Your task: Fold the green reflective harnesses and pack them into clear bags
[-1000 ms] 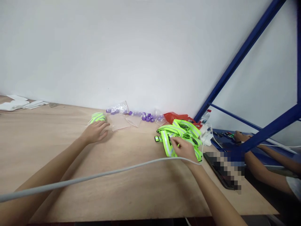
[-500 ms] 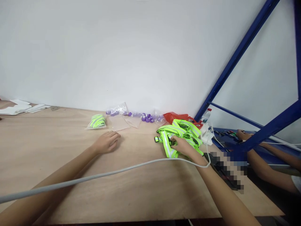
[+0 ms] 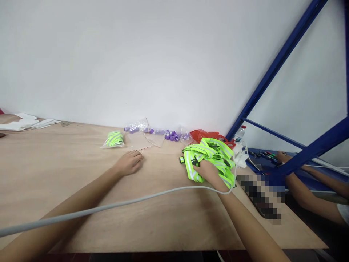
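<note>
On the right of the wooden table lies a heap of neon yellow-green reflective straps (image 3: pixel 215 147) with silver stripes and black buckles. My right hand (image 3: pixel 206 170) is closed on one reflective strap at the left front of this heap, next to a black buckle (image 3: pixel 195 162); the fingertips are partly hidden. My left hand (image 3: pixel 128 162) rests palm down on the bare tabletop, fingers lying loosely, holding nothing. Beyond it sits a clear plastic bag (image 3: pixel 113 140) with a rolled yellow-green strap inside.
Purple rolls (image 3: pixel 171 136) and clear bags (image 3: pixel 137 125) line the wall. A red bag (image 3: pixel 204 134) and a bottle (image 3: pixel 240 134) stand behind the heap. A white cable (image 3: pixel 131 202) crosses over my forearms. Blue frame bars (image 3: pixel 275 65) rise at right, near another person's arm (image 3: pixel 305 193).
My right hand has moved slightly left and forward, and the gripped strap has shifted and bunched with it. My left hand still rests on the table.
</note>
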A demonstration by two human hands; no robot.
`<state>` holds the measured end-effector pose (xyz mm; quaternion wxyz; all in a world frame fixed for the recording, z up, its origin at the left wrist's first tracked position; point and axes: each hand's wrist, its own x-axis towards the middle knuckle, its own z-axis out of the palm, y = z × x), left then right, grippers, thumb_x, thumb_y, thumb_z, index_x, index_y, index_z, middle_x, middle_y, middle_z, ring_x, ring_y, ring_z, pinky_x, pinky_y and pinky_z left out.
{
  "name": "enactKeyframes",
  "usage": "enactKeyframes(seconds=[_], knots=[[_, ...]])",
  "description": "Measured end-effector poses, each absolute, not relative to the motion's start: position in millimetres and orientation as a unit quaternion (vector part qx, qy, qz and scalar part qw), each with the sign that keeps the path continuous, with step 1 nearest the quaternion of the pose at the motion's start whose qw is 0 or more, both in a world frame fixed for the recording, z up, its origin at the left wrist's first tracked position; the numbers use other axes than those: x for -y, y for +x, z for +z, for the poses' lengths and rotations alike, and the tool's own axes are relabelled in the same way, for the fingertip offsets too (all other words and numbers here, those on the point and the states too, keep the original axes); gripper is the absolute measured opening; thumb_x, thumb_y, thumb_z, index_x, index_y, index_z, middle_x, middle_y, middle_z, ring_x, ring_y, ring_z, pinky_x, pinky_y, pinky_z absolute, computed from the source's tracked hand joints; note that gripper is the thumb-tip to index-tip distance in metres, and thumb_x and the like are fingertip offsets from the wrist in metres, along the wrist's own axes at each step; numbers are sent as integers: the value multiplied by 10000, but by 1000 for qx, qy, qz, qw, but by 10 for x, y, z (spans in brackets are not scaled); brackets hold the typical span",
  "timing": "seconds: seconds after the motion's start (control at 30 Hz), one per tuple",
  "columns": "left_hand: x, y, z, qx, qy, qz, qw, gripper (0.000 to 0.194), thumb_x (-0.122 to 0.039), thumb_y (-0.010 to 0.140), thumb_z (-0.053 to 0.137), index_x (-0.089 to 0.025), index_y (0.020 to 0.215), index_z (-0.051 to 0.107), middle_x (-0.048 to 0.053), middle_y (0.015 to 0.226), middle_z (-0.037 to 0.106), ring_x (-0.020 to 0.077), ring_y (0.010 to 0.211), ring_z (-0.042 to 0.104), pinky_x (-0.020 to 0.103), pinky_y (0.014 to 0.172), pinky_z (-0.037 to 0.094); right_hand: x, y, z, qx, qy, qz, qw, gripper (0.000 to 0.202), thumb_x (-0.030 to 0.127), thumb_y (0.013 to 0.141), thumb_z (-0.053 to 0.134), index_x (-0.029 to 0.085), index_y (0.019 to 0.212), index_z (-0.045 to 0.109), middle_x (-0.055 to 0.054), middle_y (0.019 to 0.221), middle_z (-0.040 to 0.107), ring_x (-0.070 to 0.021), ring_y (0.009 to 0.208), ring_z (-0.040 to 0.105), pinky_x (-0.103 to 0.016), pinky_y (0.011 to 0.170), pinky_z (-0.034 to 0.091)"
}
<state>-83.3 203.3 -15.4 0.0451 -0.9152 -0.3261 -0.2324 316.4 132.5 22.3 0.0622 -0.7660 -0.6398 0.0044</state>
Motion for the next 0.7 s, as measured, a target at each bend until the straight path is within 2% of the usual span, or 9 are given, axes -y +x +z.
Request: enactKeyframes(seconds=[0.07,0.13,0.23,0.33,0.6,0.7], knots=[[-2088,-810,-148,346,-907,-236,43,205,-215,915,452,-192,972,648,113,1017,688,265,940,618,398,851,476,-1367,3081,208,618,-786,-1,36,348,452,936,624,113,902,697,-146,900,722,-247,816,690,-351,702,507],[-2132,-783,-152,360,-901,-238,41,203,-210,919,445,-190,950,644,113,997,688,261,925,615,397,840,474,-1404,3005,202,609,-793,1,14,309,440,941,634,138,957,698,-113,937,722,-215,821,686,-358,737,538],[-2150,-748,-175,369,-897,-239,35,197,-207,921,443,-193,930,639,107,977,689,256,904,613,392,816,468,-1409,2941,212,614,-789,4,0,178,329,873,686,158,899,730,-154,891,734,-263,799,704,-350,673,515],[-2120,-735,-201,366,-899,-238,28,181,-208,910,458,-196,929,638,101,976,692,259,908,614,391,804,461,-1348,2952,250,625,-781,0,-2,158,288,836,677,156,888,746,-186,882,745,-299,809,719,-341,647,483],[-2060,-646,-103,355,-899,-259,1,194,-198,906,468,-198,951,657,99,990,700,258,944,624,389,841,463,-1189,3118,427,609,-792,-38,1,320,376,923,573,92,912,719,-240,965,747,-344,914,724,-356,742,482],[-2015,-539,-56,345,-899,-269,-9,218,-198,913,456,-192,972,666,97,984,708,260,950,631,392,841,470,-1108,3154,392,606,-794,-49,10,341,395,954,545,95,1040,680,-241,994,742,-346,950,722,-359,758,482]])
